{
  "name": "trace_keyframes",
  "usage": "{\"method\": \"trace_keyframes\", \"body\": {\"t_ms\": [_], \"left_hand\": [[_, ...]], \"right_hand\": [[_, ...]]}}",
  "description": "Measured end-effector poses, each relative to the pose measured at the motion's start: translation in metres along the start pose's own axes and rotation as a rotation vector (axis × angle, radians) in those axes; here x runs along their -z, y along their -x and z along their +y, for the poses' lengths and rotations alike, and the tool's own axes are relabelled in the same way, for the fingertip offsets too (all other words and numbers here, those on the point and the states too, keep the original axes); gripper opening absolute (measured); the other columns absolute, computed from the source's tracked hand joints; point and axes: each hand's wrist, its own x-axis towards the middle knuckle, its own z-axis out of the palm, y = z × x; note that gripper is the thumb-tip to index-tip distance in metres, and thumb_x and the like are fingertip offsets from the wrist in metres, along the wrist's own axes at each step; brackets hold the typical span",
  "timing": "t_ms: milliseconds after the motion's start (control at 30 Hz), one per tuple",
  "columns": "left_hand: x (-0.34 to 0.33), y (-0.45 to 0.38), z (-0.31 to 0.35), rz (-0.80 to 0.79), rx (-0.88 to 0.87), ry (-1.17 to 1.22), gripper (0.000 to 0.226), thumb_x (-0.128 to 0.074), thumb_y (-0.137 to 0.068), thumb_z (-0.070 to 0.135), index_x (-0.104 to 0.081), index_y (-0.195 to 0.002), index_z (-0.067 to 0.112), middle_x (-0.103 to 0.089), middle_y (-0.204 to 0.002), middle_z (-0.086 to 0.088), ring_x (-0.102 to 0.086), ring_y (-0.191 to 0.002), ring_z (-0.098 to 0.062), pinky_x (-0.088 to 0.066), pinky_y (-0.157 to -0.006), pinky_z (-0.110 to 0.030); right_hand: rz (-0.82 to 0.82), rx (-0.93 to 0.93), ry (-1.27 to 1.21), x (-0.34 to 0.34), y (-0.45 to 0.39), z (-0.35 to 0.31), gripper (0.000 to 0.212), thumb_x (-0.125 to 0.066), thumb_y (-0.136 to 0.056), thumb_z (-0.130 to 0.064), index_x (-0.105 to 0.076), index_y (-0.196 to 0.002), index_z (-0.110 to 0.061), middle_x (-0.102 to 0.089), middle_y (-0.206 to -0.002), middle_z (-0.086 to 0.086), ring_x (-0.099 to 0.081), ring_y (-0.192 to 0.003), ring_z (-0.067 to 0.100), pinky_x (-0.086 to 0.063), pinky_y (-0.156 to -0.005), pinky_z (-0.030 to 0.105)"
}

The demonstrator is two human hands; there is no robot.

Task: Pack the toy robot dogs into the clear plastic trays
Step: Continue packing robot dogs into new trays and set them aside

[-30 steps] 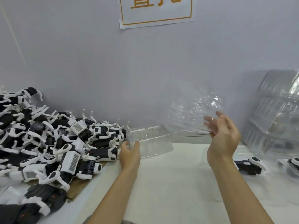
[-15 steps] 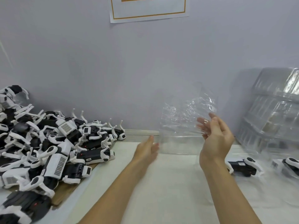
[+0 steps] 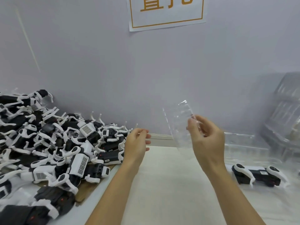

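A pile of black-and-white toy robot dogs (image 3: 53, 148) covers the table's left side. My right hand (image 3: 206, 140) pinches a clear plastic tray (image 3: 178, 124) and holds it upright in the air above the table's middle. My left hand (image 3: 138, 143) hovers to the tray's left with fingers loosely bent, holding nothing and apart from the tray. One toy dog (image 3: 258, 174) lies on its side on the table at the right.
A stack of clear trays (image 3: 287, 117) leans against the wall at the far right, with more clear trays (image 3: 243, 143) lying flat in front of it. A white-covered table (image 3: 170, 192) spreads between my arms. A sign with orange characters (image 3: 167, 12) hangs on the wall.
My left hand left the clear tray by the dog pile and rose toward the middle. The tray in my right hand has turned edge-on and upright.
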Motion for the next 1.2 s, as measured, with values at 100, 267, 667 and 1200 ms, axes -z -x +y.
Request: {"method": "trace_keyframes", "body": {"t_ms": [100, 267, 667, 1200], "left_hand": [[0.004, 0.005, 0.006, 0.018, -0.017, 0.078, 0.013, -0.048, -0.101, 0.022, -0.061, -0.104, 0.025, -0.063, -0.095, 0.001, -0.062, -0.079, -0.015, -0.055, -0.066, -0.03], [0.011, 0.007, 0.008, -0.108, 0.073, 0.07, 0.017, -0.046, -0.1, 0.047, -0.061, -0.104, 0.04, -0.058, -0.116, 0.006, -0.059, -0.101, -0.022, -0.057, -0.079, -0.04], [0.011, 0.0, -0.044, -0.164, 0.078, -0.349, 0.052, -0.055, -0.099, 0.029, -0.04, -0.149, 0.024, -0.049, -0.147, 0.003, -0.046, -0.135, -0.014, -0.037, -0.109, -0.031], [0.054, -0.009, -0.042, 0.222, -0.018, -0.82, 0.027, -0.051, -0.086, -0.005, -0.07, -0.097, 0.01, -0.065, -0.103, -0.014, -0.054, -0.091, -0.027, -0.048, -0.077, -0.037]], "right_hand": [[-0.145, 0.161, 0.266, -0.018, 0.015, -0.004, 0.024, -0.066, -0.085, -0.043, -0.071, -0.103, -0.027, -0.063, -0.071, -0.017, -0.058, -0.066, 0.005, -0.046, -0.07, 0.016], [-0.367, 0.282, 0.765, -0.03, 0.037, 0.016, 0.033, -0.059, -0.092, -0.047, -0.066, -0.119, -0.029, -0.063, -0.086, -0.014, -0.06, -0.088, 0.01, -0.028, -0.089, 0.029], [-0.396, 0.137, 0.466, -0.021, 0.044, 0.05, 0.023, -0.054, -0.096, -0.018, -0.076, -0.1, -0.024, -0.068, -0.087, -0.025, -0.061, -0.091, -0.002, -0.046, -0.078, 0.016], [-0.294, 0.122, 0.44, -0.018, 0.039, 0.056, 0.023, -0.054, -0.095, -0.012, -0.076, -0.093, -0.019, -0.066, -0.086, -0.023, -0.056, -0.094, -0.008, -0.042, -0.076, 0.014]]}}
